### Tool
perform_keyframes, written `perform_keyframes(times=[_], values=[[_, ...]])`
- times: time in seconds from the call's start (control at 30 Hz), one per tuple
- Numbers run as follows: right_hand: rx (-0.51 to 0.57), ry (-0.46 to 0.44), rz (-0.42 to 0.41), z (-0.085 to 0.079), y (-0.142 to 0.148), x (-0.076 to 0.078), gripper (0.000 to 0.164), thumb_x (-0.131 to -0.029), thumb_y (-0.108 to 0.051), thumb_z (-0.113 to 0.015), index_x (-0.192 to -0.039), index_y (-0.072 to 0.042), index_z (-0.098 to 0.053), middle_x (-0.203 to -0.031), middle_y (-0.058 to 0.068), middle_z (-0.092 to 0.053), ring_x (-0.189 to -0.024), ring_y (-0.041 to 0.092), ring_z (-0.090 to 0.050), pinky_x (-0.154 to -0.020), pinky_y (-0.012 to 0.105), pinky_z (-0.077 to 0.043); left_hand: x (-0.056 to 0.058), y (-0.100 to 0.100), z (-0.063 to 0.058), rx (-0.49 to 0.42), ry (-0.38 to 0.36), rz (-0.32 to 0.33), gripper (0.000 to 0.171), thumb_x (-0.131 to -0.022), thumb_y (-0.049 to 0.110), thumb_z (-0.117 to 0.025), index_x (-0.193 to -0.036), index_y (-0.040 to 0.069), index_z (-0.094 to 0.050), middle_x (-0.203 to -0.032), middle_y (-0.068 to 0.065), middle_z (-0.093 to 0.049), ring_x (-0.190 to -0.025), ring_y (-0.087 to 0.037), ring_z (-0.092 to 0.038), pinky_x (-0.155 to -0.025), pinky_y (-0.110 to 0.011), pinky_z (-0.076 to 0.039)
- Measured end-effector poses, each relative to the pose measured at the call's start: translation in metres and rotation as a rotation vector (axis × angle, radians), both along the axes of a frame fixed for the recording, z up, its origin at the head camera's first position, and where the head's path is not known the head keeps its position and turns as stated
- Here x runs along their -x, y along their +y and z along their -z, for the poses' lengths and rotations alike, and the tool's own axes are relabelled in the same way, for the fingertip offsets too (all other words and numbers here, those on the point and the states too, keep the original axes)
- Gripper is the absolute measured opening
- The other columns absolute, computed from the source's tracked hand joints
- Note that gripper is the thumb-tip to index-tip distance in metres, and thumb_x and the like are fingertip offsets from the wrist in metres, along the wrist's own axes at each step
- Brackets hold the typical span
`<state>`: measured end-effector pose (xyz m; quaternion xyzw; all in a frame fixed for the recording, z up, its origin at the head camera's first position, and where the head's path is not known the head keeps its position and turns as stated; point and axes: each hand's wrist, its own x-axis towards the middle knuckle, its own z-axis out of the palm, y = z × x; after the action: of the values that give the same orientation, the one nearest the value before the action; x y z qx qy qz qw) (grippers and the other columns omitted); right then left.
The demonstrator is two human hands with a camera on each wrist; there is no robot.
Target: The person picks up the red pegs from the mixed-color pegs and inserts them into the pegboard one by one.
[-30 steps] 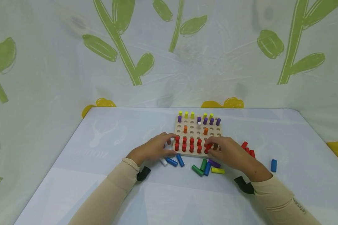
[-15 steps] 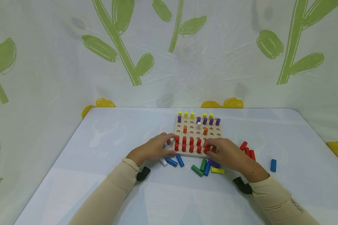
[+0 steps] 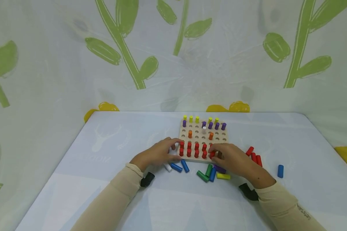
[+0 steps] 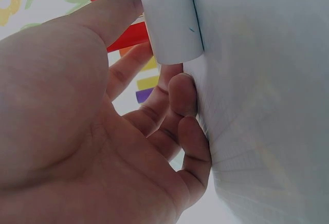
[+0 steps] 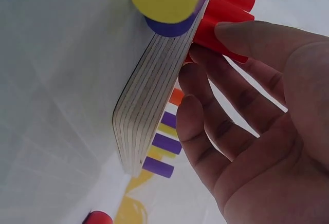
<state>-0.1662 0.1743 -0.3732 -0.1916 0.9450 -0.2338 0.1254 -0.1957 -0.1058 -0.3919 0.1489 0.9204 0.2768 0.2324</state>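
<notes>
A wooden pegboard (image 3: 207,140) lies on the table with several coloured pegs standing in its holes. My right hand (image 3: 235,159) pinches a red peg (image 5: 213,35) between thumb and fingers at the right end of the front red row. That peg stands roughly upright at the board. At the board's left edge rests my left hand (image 3: 156,153), its thumb near the front corner and its index fingertip by the rear red peg (image 3: 182,145). Its other fingers bend loosely near the tabletop in the left wrist view. A white peg (image 4: 172,21) lies close to it, hiding the thumb tip.
Before the board lie loose blue pegs (image 3: 185,166), green pegs (image 3: 202,176), a purple peg (image 3: 220,169) and a yellow peg (image 3: 223,176). Loose red pegs (image 3: 253,157) and a blue peg (image 3: 280,171) lie to the right. A printed cloth backdrop (image 3: 173,64) stands behind the table.
The red peg in my right hand has gone from tilted to nearly upright in the front row, and that hand has shifted slightly left. My left hand has stayed in place.
</notes>
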Motion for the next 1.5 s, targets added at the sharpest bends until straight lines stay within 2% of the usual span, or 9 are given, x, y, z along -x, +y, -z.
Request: perform_keyframes(times=[0.17, 0.33, 0.57, 0.77, 0.97, 1.2, 1.37, 1.5], values=[[-0.019, 0.039, -0.018, -0.001, 0.004, -0.002, 0.026, -0.089, -0.019, -0.077, -0.114, -0.018, -0.070, -0.102, -0.005, -0.070, -0.083, 0.010, -0.059, -0.071, 0.021, -0.055, 0.001, 0.003, 0.004, 0.006, 0.015, 0.015, 0.070, -0.088, 0.041, -0.076, -0.149, 0.034, -0.042, -0.122, 0.001, -0.057, -0.102, -0.017, -0.054, -0.091, -0.036, -0.052], [-0.021, 0.067, -0.005, -0.004, 0.014, -0.004, 0.031, -0.091, -0.022, -0.074, -0.120, -0.017, -0.069, -0.111, -0.002, -0.071, -0.092, 0.013, -0.063, -0.077, 0.028, -0.059, 0.001, 0.005, 0.005, 0.010, 0.021, 0.017, 0.070, -0.088, 0.041, -0.076, -0.148, 0.034, -0.043, -0.122, 0.001, -0.057, -0.102, -0.017, -0.054, -0.092, -0.037, -0.052], [-0.025, 0.136, 0.005, -0.009, 0.029, -0.005, 0.033, -0.091, -0.023, -0.074, -0.122, -0.014, -0.068, -0.111, 0.002, -0.071, -0.098, 0.019, -0.065, -0.081, 0.038, -0.059, -0.001, 0.005, 0.001, 0.015, 0.004, -0.006, 0.070, -0.087, 0.041, -0.076, -0.148, 0.036, -0.042, -0.123, 0.002, -0.056, -0.104, -0.017, -0.054, -0.095, -0.038, -0.052], [-0.041, 0.181, 0.035, -0.013, 0.042, -0.003, 0.030, -0.090, -0.020, -0.075, -0.119, -0.013, -0.069, -0.105, 0.002, -0.070, -0.093, 0.019, -0.062, -0.075, 0.033, -0.058, 0.000, 0.003, -0.001, 0.007, 0.000, 0.001, 0.070, -0.088, 0.041, -0.076, -0.149, 0.036, -0.041, -0.124, 0.002, -0.056, -0.105, -0.017, -0.054, -0.096, -0.039, -0.052], [-0.029, 0.177, 0.079, -0.014, 0.058, 0.005, 0.027, -0.092, -0.019, -0.072, -0.117, -0.010, -0.069, -0.099, 0.003, -0.068, -0.088, 0.018, -0.059, -0.071, 0.028, -0.053, -0.001, 0.002, -0.006, 0.016, 0.023, 0.013, 0.070, -0.088, 0.040, -0.075, -0.149, 0.034, -0.041, -0.123, 0.001, -0.056, -0.102, -0.017, -0.054, -0.093, -0.037, -0.052], [-0.057, 0.160, 0.127, -0.008, 0.081, 0.015, 0.029, -0.093, -0.019, -0.070, -0.118, -0.005, -0.067, -0.098, 0.009, -0.069, -0.088, 0.023, -0.060, -0.076, 0.040, -0.057, 0.000, 0.002, -0.005, 0.025, 0.024, 0.021, 0.071, -0.088, 0.040, -0.076, -0.150, 0.033, -0.041, -0.123, 0.000, -0.057, -0.102, -0.017, -0.054, -0.092, -0.036, -0.053], [-0.095, 0.106, 0.175, -0.005, 0.093, 0.022, 0.033, -0.094, -0.022, -0.069, -0.120, -0.002, -0.066, -0.100, 0.013, -0.068, -0.091, 0.027, -0.060, -0.076, 0.041, -0.058, 0.000, 0.001, -0.003, 0.032, 0.015, 0.013, 0.071, -0.088, 0.041, -0.076, -0.150, 0.034, -0.041, -0.122, 0.001, -0.057, -0.102, -0.017, -0.054, -0.092, -0.036, -0.052], [-0.117, 0.068, 0.172, -0.003, 0.102, 0.027, 0.035, -0.093, -0.023, -0.069, -0.120, -0.001, -0.065, -0.103, 0.016, -0.067, -0.094, 0.031, -0.059, -0.077, 0.044, -0.058, -0.001, 0.000, -0.002, 0.025, 0.006, 0.005, 0.071, -0.088, 0.042, -0.076, -0.150, 0.034, -0.041, -0.123, 0.001, -0.056, -0.102, -0.017, -0.054, -0.092, -0.035, -0.053]])
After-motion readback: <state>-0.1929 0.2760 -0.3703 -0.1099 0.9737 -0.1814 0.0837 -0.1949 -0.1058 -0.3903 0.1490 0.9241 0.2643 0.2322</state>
